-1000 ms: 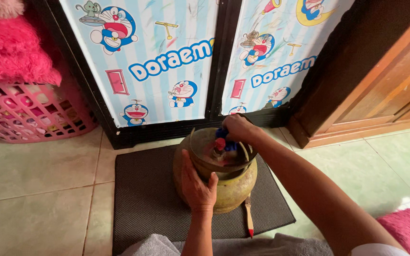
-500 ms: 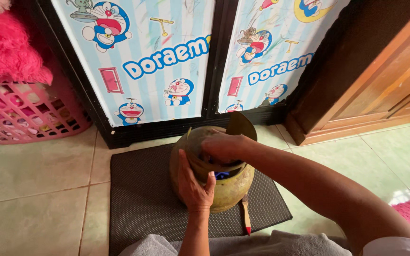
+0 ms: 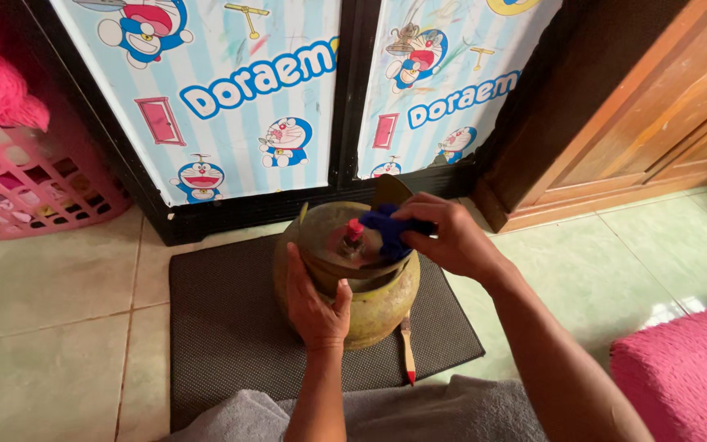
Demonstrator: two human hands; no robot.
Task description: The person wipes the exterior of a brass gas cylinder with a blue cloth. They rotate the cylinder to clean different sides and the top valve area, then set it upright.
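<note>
A small, worn yellow-green gas cylinder (image 3: 378, 307) stands upright on a dark textured mat (image 3: 222, 327). My left hand (image 3: 314, 299) is pressed flat against the cylinder's near left side, steadying it. My right hand (image 3: 443, 237) hovers over the top collar and pinches a crumpled blue cloth (image 3: 386, 229), which touches the collar's inside next to the red-capped valve (image 3: 354, 232).
A small knife with a red-tipped wooden handle (image 3: 407, 350) lies on the mat by the cylinder. A cabinet with cartoon-cat doors (image 3: 288, 98) stands behind. A pink laundry basket (image 3: 26, 188) is at left, a wooden cupboard (image 3: 640, 123) at right, a pink cushion (image 3: 689, 368) lower right, grey cloth (image 3: 419, 413) near me.
My right hand has moved from the left of the cylinder's top to its right side, taking the blue cloth with it and uncovering the red valve cap. My left hand stayed on the cylinder.
</note>
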